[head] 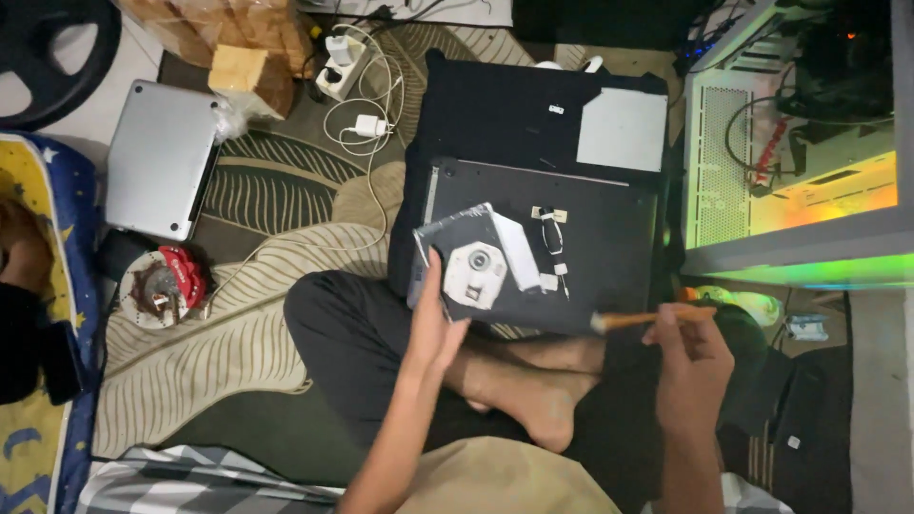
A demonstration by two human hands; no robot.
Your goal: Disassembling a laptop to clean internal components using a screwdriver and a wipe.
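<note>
Dim room; green-yellow glow from computer case (800, 190) (right); hands slightly motion-blurred.

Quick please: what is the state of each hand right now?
Left hand: closed on the edge of the optical drive, holding it up.
Right hand: closed on a small brush.

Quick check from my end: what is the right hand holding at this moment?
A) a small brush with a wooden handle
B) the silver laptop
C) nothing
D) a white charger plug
A: the right hand grips a thin wooden-handled brush, its bristle end pointing toward the optical drive that the left hand holds.
</note>
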